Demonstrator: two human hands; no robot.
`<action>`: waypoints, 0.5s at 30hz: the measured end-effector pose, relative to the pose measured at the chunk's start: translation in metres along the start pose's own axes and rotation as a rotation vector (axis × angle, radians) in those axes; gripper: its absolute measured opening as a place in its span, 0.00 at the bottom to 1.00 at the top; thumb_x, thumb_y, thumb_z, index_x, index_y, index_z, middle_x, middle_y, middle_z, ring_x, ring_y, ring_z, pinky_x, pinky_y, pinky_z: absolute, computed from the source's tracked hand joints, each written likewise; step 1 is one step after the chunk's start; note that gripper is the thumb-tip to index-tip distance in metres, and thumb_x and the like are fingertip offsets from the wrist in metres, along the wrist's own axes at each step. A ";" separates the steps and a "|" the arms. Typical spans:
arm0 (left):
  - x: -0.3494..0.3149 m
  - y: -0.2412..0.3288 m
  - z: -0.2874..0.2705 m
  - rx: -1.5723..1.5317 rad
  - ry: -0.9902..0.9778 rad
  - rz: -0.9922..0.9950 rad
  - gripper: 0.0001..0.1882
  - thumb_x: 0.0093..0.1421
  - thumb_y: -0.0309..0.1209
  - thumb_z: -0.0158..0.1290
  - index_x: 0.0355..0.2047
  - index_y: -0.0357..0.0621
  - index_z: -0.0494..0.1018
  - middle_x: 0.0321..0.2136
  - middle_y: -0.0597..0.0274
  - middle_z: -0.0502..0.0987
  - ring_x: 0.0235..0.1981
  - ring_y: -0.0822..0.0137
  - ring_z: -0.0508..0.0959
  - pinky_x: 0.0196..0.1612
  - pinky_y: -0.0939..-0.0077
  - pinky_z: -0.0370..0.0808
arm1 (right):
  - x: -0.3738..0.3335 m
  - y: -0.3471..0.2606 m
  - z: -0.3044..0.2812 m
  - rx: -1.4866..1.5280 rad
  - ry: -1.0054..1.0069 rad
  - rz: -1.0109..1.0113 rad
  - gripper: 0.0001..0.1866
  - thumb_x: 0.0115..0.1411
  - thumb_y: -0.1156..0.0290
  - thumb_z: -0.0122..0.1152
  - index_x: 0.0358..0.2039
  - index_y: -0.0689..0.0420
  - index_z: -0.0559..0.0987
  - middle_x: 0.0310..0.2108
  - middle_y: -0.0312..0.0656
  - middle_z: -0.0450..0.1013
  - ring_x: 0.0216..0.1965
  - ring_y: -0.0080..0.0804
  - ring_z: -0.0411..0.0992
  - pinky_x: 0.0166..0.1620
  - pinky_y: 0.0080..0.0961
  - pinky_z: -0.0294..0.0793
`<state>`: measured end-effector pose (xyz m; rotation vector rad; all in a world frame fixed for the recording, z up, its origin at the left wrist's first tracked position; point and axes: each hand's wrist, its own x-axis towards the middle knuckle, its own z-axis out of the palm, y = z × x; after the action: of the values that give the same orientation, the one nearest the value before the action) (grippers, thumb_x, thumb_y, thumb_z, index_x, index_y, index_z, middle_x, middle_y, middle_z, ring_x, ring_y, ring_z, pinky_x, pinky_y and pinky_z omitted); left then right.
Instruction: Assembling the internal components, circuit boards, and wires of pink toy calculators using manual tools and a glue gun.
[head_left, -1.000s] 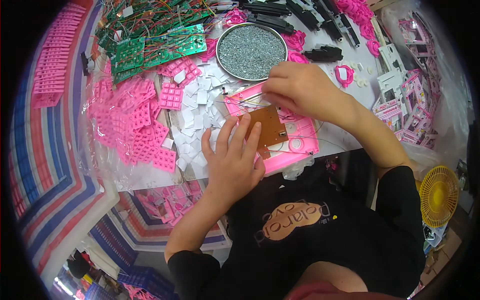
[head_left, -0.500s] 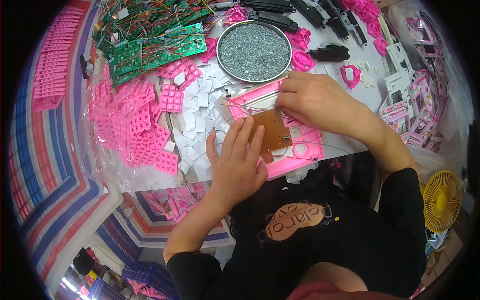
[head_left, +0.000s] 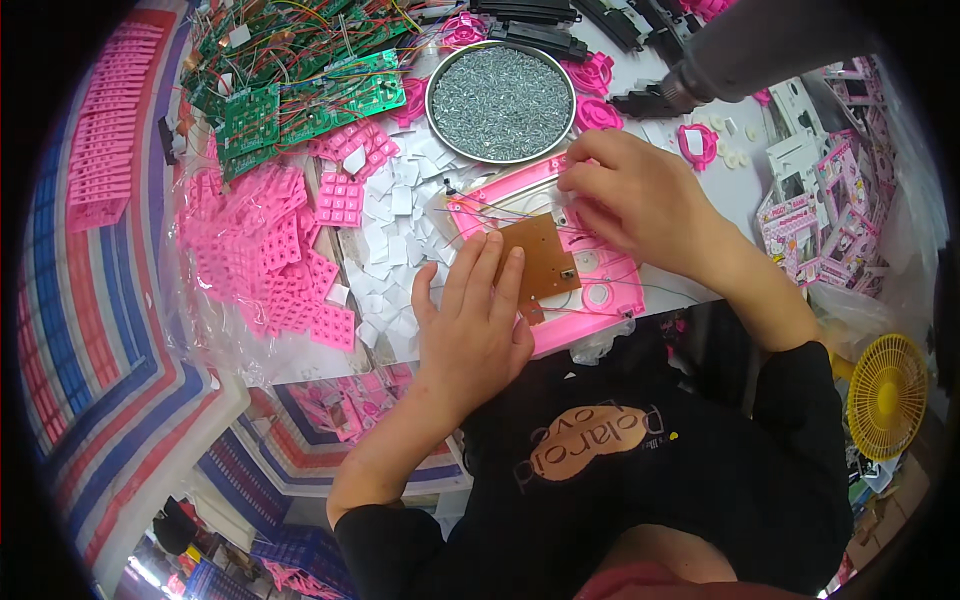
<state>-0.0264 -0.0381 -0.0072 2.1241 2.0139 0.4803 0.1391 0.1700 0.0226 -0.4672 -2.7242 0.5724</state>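
My left hand (head_left: 465,335) lies with its fingers stretched out over a brown circuit board (head_left: 545,258), pressing it against a pink plastic casing (head_left: 626,282). Thin wires run from around the board across the casing. At the casing's far right side, my right hand (head_left: 645,195) has its fingers curled together in a pinch; whatever is between the fingertips is hidden. Just beyond the casing stands a round metal dish (head_left: 429,115) full of small silver screws (head_left: 502,105).
A dark power screwdriver (head_left: 745,60) reaches in at the upper right. Green circuit boards (head_left: 345,95) with tangled wires lie far left, above pink keypads (head_left: 265,240) and white paper squares (head_left: 385,250). Printed panels (head_left: 840,210) are heaped right, near a yellow fan (head_left: 887,398).
The power screwdriver has come into view at the upper right. My right hand has lifted and turned slightly, its fingers curling more; my left hand stays on the board.
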 end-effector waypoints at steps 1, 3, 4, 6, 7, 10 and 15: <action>0.001 0.000 -0.001 -0.001 -0.003 0.005 0.37 0.52 0.35 0.57 0.65 0.39 0.67 0.66 0.48 0.65 0.67 0.52 0.66 0.67 0.47 0.52 | 0.000 -0.001 -0.001 -0.017 -0.028 0.032 0.07 0.55 0.71 0.66 0.35 0.56 0.80 0.37 0.41 0.73 0.39 0.43 0.76 0.37 0.38 0.78; 0.002 -0.001 -0.002 -0.033 -0.003 0.008 0.38 0.52 0.34 0.58 0.65 0.39 0.67 0.65 0.47 0.65 0.67 0.51 0.66 0.65 0.49 0.55 | 0.000 -0.005 -0.002 -0.050 -0.082 0.094 0.08 0.56 0.71 0.68 0.36 0.55 0.81 0.39 0.41 0.74 0.40 0.41 0.77 0.39 0.36 0.79; 0.002 -0.001 -0.002 -0.049 -0.003 0.009 0.38 0.52 0.34 0.58 0.65 0.39 0.67 0.65 0.47 0.66 0.66 0.50 0.66 0.64 0.50 0.57 | 0.001 -0.005 0.000 -0.066 -0.083 0.095 0.08 0.55 0.70 0.68 0.35 0.55 0.81 0.38 0.40 0.74 0.39 0.41 0.77 0.39 0.37 0.79; 0.003 -0.001 -0.002 -0.046 0.009 0.020 0.38 0.52 0.34 0.58 0.64 0.38 0.67 0.65 0.47 0.66 0.66 0.49 0.67 0.62 0.51 0.59 | 0.004 -0.005 0.004 -0.101 -0.086 0.101 0.07 0.55 0.69 0.68 0.33 0.55 0.81 0.36 0.40 0.74 0.38 0.41 0.77 0.38 0.38 0.79; 0.003 -0.001 -0.001 -0.044 0.015 0.025 0.38 0.51 0.33 0.58 0.64 0.38 0.67 0.64 0.46 0.66 0.66 0.49 0.67 0.62 0.52 0.59 | 0.006 -0.005 0.006 -0.125 -0.098 0.102 0.06 0.53 0.69 0.68 0.31 0.55 0.81 0.35 0.40 0.74 0.38 0.41 0.77 0.37 0.38 0.79; 0.003 -0.001 0.000 -0.034 0.019 0.031 0.38 0.51 0.33 0.58 0.64 0.38 0.67 0.64 0.46 0.66 0.66 0.49 0.67 0.62 0.52 0.59 | 0.015 -0.006 0.012 -0.182 -0.150 0.094 0.03 0.48 0.70 0.67 0.26 0.53 0.83 0.30 0.41 0.75 0.36 0.42 0.78 0.35 0.40 0.79; 0.006 0.000 -0.002 -0.058 0.039 0.020 0.38 0.51 0.36 0.62 0.63 0.39 0.68 0.63 0.50 0.68 0.63 0.51 0.68 0.61 0.53 0.58 | 0.020 -0.005 0.018 -0.182 -0.192 0.041 0.03 0.46 0.69 0.68 0.23 0.53 0.84 0.27 0.43 0.76 0.34 0.44 0.79 0.33 0.41 0.79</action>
<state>-0.0271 -0.0328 -0.0045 2.1194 1.9757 0.5800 0.1138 0.1676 0.0138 -0.5386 -2.9727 0.3988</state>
